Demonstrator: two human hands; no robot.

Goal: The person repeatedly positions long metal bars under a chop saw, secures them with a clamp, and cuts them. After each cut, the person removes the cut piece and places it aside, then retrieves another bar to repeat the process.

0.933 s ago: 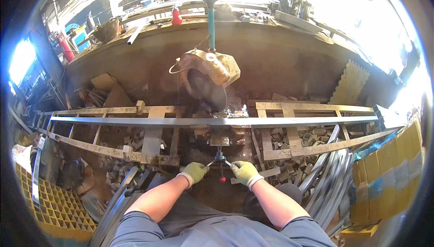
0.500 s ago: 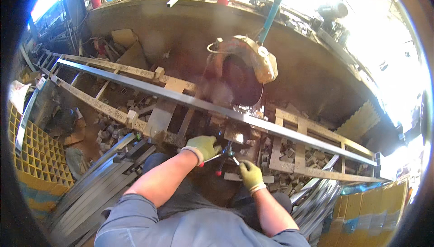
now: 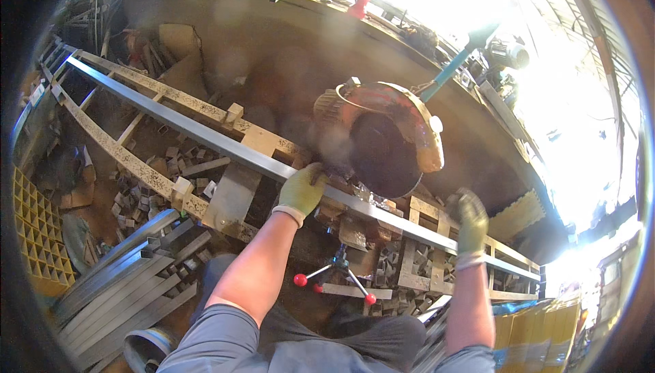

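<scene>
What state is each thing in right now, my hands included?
Long metal bar: lying across the racks.
Left hand: gloved, over the bar, grip unclear.
Right hand: gloved, blurred, near the bar, grip unclear.
Saw disc: partly covered by its guard; spinning or still, can't tell.
Red-knobbed handle: free of both hands.
Offcuts: loosely heaped.

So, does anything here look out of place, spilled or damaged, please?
Yes: short square offcuts lie jumbled under the long pale speckled frame on the left, like loose waste. The rounded orange guard over the dark round saw blade looks blotchy, perhaps dirty or worn. The long grey metal tube shows no clear damage.
</scene>
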